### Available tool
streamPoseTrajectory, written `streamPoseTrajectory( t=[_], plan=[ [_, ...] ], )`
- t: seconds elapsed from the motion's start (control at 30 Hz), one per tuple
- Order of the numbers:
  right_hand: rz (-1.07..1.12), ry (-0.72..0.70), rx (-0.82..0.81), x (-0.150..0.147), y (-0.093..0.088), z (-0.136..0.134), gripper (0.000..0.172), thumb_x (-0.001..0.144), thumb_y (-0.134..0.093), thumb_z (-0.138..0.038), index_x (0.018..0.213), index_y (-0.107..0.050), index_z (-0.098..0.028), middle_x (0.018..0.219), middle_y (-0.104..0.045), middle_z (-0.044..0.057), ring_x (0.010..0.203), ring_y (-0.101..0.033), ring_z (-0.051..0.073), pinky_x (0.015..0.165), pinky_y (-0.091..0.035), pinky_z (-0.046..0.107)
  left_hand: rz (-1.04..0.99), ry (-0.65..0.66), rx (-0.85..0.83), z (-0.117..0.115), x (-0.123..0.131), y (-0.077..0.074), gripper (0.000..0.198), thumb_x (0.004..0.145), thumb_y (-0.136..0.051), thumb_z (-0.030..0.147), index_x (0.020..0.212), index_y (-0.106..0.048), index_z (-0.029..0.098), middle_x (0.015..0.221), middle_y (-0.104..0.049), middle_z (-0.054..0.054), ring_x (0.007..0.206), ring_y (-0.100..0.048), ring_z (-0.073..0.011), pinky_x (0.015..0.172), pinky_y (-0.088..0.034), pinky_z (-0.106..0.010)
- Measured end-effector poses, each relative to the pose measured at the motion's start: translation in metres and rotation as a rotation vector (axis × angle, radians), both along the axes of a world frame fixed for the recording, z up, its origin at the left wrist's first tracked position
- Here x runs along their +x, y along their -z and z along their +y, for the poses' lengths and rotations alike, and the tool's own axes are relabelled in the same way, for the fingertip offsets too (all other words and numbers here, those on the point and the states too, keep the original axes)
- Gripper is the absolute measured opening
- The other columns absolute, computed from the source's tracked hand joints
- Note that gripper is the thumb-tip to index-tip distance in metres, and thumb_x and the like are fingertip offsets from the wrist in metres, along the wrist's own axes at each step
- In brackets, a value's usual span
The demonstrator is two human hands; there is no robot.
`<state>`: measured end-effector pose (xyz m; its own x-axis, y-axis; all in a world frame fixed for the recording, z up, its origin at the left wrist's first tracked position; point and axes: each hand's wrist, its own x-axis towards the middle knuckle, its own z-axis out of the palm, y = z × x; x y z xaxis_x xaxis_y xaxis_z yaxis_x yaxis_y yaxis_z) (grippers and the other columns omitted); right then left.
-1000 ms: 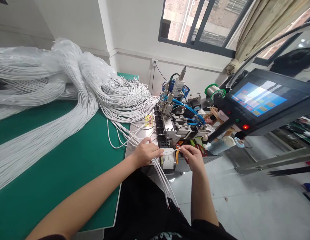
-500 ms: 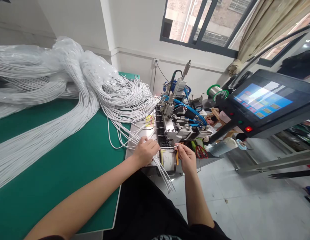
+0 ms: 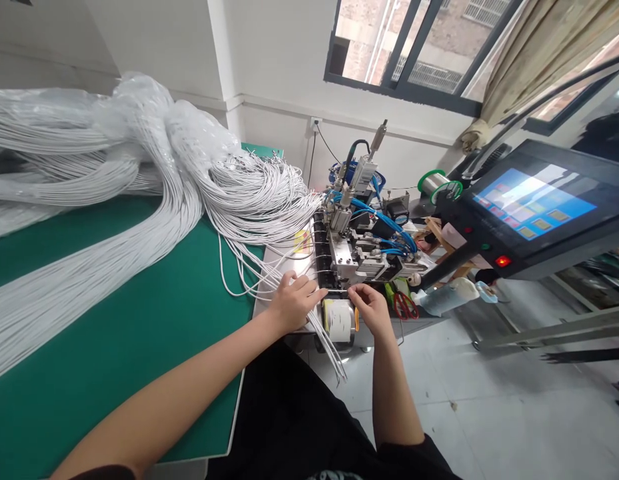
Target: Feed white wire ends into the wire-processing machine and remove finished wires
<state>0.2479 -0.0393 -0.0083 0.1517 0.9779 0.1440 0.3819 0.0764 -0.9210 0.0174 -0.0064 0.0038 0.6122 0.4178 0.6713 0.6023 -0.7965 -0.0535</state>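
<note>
A single white cable (image 3: 338,291) runs level between my two hands, along the near end of a bench machine (image 3: 344,250) with metal blocks and blue air hoses. My left hand (image 3: 295,303) is closed on it, and a few more white cables (image 3: 329,347) hang out below that palm with their ends free. The fingertips of my right hand (image 3: 369,308) pinch the cable's right end. Just under the cable sits a roll with a white label (image 3: 339,321). A large bundle of white cables (image 3: 264,193) spreads from the machine's left side.
Plastic-wrapped cable bundles (image 3: 139,107) lie over the green table (image 3: 199,373) at left. A lit control screen (image 3: 536,200) juts out at right. Red-handled scissors (image 3: 405,305) and a clear bottle (image 3: 449,295) are right of my right hand. A wire spool (image 3: 439,187) stands behind.
My right hand has shifted slightly left and up, toward the machine, with the cable end. My left fingers have reached a little further right along the cable. The view has turned slightly.
</note>
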Motion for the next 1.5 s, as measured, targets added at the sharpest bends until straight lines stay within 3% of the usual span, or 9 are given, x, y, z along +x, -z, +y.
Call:
streamPoseTrajectory(
  t=[0.33,0.6,0.77,0.93,1.1,1.2,1.3,1.4,1.5],
  plan=[
    [0.127,-0.114,-0.011,-0.001,0.018,0.022,0.035,0.082,-0.056,-0.045,0.061,-0.045,-0.020,0.058,-0.040,-0.004,0.056,-0.036,0.011,0.054,-0.030,0.023,0.034,-0.030,-0.008,0.001,0.002,0.001,0.028,0.078,-0.051,0.007,0.098,-0.067,0.018,0.080,-0.063,-0.005,0.080,-0.054,-0.0207,0.084,-0.030,-0.040],
    [0.371,-0.018,-0.109,-0.008,0.033,0.024,0.033,0.073,-0.061,-0.047,0.062,-0.045,-0.020,0.055,-0.034,-0.006,0.051,-0.028,0.010,0.049,-0.025,0.023,0.047,-0.046,-0.048,0.002,0.003,0.003,0.030,0.076,-0.052,0.007,0.100,-0.066,0.019,0.082,-0.064,-0.005,0.081,-0.056,-0.0216,0.089,-0.030,-0.044],
    [0.346,0.006,-0.098,-0.007,0.036,0.018,0.040,0.076,-0.062,-0.053,0.062,-0.045,-0.020,0.056,-0.036,-0.005,0.053,-0.031,0.010,0.048,-0.027,0.022,0.020,-0.056,-0.065,0.000,0.003,0.000,0.028,0.072,-0.054,0.008,0.094,-0.066,0.020,0.086,-0.067,-0.006,0.085,-0.058,-0.0226,0.093,-0.029,-0.047],
    [0.186,0.084,-0.012,0.000,0.025,0.006,0.039,0.079,-0.062,-0.053,0.064,-0.053,-0.018,0.059,-0.043,-0.003,0.056,-0.037,0.011,0.051,-0.031,0.023,0.025,-0.054,-0.099,0.000,0.003,0.001,0.026,0.077,-0.054,0.009,0.097,-0.066,0.019,0.098,-0.069,-0.007,0.094,-0.060,-0.0236,0.098,-0.027,-0.050],
    [0.021,0.086,0.048,0.003,-0.009,-0.019,0.036,0.084,-0.059,-0.051,0.070,-0.059,-0.018,0.060,-0.051,-0.001,0.056,-0.045,0.013,0.054,-0.034,0.025,-0.016,-0.092,-0.133,0.002,0.003,0.005,0.027,0.084,-0.055,0.018,0.109,-0.065,0.019,0.119,-0.065,-0.009,0.108,-0.058,-0.0265,0.104,-0.024,-0.054],
    [-0.080,-0.020,0.035,0.001,-0.032,-0.036,0.036,0.087,-0.056,-0.049,0.070,-0.063,-0.018,0.059,-0.056,0.001,0.056,-0.049,0.015,0.055,-0.038,0.026,-0.040,-0.069,-0.124,0.002,0.003,0.003,0.029,0.087,-0.053,0.017,0.113,-0.064,0.021,0.119,-0.066,-0.008,0.106,-0.060,-0.0240,0.106,-0.024,-0.052],
    [-0.216,-0.245,-0.014,-0.003,-0.049,-0.051,0.034,0.090,-0.055,-0.046,0.073,-0.067,-0.018,0.065,-0.063,0.003,0.058,-0.053,0.015,0.055,-0.038,0.025,-0.068,-0.045,-0.114,0.002,0.003,0.001,0.031,0.087,-0.052,0.015,0.115,-0.063,0.023,0.115,-0.067,-0.007,0.102,-0.062,-0.0213,0.106,-0.024,-0.050],
    [-0.350,-0.506,-0.101,-0.010,-0.055,-0.059,0.025,0.087,-0.061,-0.043,0.086,-0.071,-0.020,0.069,-0.067,0.002,0.059,-0.055,0.015,0.055,-0.039,0.024,-0.095,-0.051,-0.106,0.002,0.003,-0.001,0.029,0.090,-0.051,0.016,0.115,-0.062,0.023,0.112,-0.068,-0.006,0.099,-0.063,-0.0202,0.105,-0.023,-0.049],
    [-0.421,-0.649,-0.165,-0.017,-0.053,-0.061,0.021,0.084,-0.066,-0.040,0.093,-0.070,-0.022,0.068,-0.068,0.001,0.059,-0.058,0.014,0.057,-0.041,0.023,-0.112,-0.060,-0.104,0.000,0.003,-0.002,0.028,0.092,-0.050,0.019,0.117,-0.061,0.024,0.114,-0.068,-0.006,0.100,-0.063,-0.0201,0.104,-0.024,-0.048]
  ],
)
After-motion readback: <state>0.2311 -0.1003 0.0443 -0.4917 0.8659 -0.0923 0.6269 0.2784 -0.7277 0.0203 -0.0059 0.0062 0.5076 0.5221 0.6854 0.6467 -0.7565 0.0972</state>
